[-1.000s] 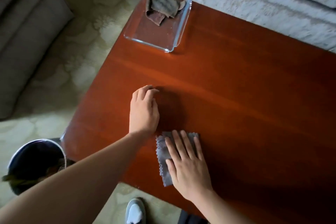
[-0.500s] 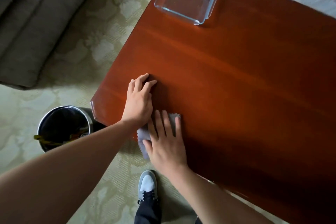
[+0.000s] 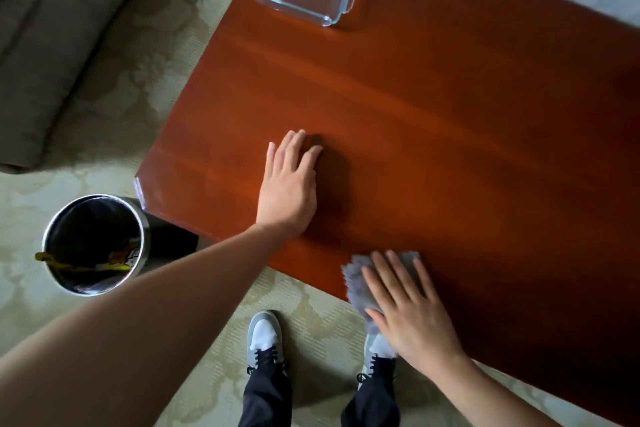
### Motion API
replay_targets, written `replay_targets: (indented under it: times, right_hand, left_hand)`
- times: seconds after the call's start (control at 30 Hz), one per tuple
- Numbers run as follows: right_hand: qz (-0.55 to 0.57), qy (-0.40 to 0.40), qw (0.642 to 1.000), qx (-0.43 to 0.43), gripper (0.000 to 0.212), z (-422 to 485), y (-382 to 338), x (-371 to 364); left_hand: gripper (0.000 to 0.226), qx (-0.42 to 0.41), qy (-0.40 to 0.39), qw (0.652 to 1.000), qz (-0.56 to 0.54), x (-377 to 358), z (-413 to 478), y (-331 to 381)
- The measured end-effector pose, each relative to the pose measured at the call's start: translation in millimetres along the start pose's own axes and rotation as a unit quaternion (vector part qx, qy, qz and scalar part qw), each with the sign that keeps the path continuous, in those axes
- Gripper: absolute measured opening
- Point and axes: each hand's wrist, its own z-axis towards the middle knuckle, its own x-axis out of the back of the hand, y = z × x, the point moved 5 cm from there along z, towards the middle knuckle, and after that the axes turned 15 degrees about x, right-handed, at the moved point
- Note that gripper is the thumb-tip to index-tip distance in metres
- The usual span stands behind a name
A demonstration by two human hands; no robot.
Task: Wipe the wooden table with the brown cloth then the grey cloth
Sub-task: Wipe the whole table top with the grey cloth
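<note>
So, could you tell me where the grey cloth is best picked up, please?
Probably its near corner, pinched from the person's side: the grey cloth lies flat under the right hand, but that corner seems to overhang the wooden table edge.

No text, label, brand or number can be read; the yellow wrapper [image 3: 119, 257] in the metal bin [image 3: 144, 230] shows some coloured print, but it is too small and blurred to make out.
</note>
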Motion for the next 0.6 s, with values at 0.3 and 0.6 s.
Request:
replay_targets:
  times: [0.3, 0.6]
  right_hand:
    - [0.039, -0.063, 0.989, -0.131, 0.076, -44, 10, -5]
    - [0.097, 0.020, 0.992, -0.078, 0.076, 56, -22, 20]
  left_hand:
    - [0.049, -0.009, 0.018, 0.998, 0.055, -21, -15, 15]
    - [0.050, 0.041, 0.022, 0.999, 0.024, -23, -11, 19]
